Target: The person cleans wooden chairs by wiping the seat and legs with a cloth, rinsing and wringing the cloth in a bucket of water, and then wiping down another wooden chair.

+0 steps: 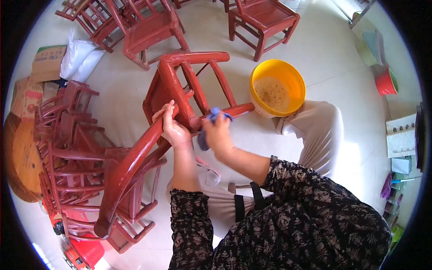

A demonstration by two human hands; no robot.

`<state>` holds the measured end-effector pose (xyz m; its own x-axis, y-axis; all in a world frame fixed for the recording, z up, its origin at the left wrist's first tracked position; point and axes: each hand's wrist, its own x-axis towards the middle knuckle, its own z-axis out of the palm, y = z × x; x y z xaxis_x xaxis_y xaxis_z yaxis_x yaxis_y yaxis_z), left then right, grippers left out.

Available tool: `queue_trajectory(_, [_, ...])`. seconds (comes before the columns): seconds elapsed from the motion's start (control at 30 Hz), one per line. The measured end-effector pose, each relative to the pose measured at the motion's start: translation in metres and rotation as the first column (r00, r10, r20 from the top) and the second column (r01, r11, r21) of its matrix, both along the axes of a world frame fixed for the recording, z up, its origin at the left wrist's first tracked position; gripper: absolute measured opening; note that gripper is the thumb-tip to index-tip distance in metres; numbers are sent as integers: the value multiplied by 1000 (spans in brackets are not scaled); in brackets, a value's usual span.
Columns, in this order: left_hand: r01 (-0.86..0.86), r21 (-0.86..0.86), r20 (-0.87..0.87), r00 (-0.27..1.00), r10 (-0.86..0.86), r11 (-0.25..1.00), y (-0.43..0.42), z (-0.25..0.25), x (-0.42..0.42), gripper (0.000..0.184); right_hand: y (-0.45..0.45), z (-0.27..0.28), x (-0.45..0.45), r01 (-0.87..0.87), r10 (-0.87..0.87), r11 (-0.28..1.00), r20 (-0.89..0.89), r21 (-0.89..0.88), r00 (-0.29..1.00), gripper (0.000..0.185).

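A red wooden chair (194,85) lies tipped over in front of me, its legs and rails pointing in different directions. My left hand (174,128) is wrapped round the chair's frame near a joint, with the fingertips showing over the wood. My right hand (218,134) grips a blue cloth (202,140) and presses it against the chair just right of my left hand. Part of the cloth sticks out above the fingers and part hangs below them. A yellow bucket (291,79) with cloudy, foamy liquid stands beside the end of a chair leg.
Stacked red chairs (81,155) fill the left side, beside a round wooden top (24,157). More chairs (265,20) stand at the back. Cardboard boxes (47,63) and white bags (81,56) lie at the upper left. A red bucket (387,83) is at the right wall.
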<state>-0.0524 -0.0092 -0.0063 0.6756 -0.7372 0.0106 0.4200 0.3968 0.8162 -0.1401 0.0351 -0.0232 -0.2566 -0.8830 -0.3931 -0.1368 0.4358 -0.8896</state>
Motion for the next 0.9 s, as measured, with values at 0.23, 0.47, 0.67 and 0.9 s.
queue_trajectory(0.23, [219, -118, 121, 971, -205, 969, -2, 1, 9, 11, -4, -10, -38, -490, 399, 758, -288, -430, 871, 60])
queue_trajectory(0.47, [205, -210, -92, 969, -228, 956, 10, 16, 24, 20, -55, -90, -108, -335, 314, 892, -118, -304, 942, 51])
queue_trajectory(0.67, [48, -262, -58, 996, -65, 964, 34, 44, 46, 18, -102, -118, -113, -336, 322, 916, -99, -220, 942, 47])
queue_trajectory(0.9, [1, -361, 46, 999, 17, 933, 45, 60, 61, 19, -103, -129, -81, -16, 38, 960, 76, -278, 996, 60])
